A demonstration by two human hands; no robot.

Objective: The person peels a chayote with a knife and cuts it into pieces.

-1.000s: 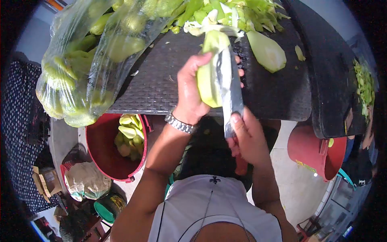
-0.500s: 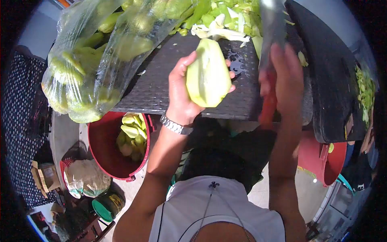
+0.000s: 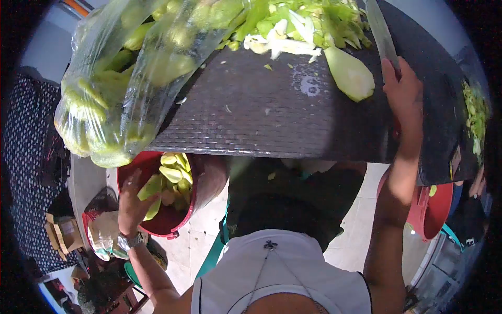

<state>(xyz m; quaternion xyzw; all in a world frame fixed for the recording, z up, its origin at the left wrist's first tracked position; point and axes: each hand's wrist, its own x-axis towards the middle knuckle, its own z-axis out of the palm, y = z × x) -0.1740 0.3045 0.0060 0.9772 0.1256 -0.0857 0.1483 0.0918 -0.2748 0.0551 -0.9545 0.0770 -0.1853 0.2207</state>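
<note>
At 8 o'clock, the left hand [image 3: 135, 206], thumb and fingers parted, touches a pale-green peeled vegetable piece [image 3: 152, 194] inside the round red plastic bucket [image 3: 194, 194]; grip cannot be confirmed. At 2 o'clock, the right hand [image 3: 403, 94] is closed round a long-bladed knife [image 3: 383, 37], blade towards 12. Piece judged light, firm, slippery when wet; best held across its broad sides.

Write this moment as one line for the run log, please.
left hand: with peeled squash at red bucket | right hand: holding knife | table: squash piece, peelings, bag of squash
</note>
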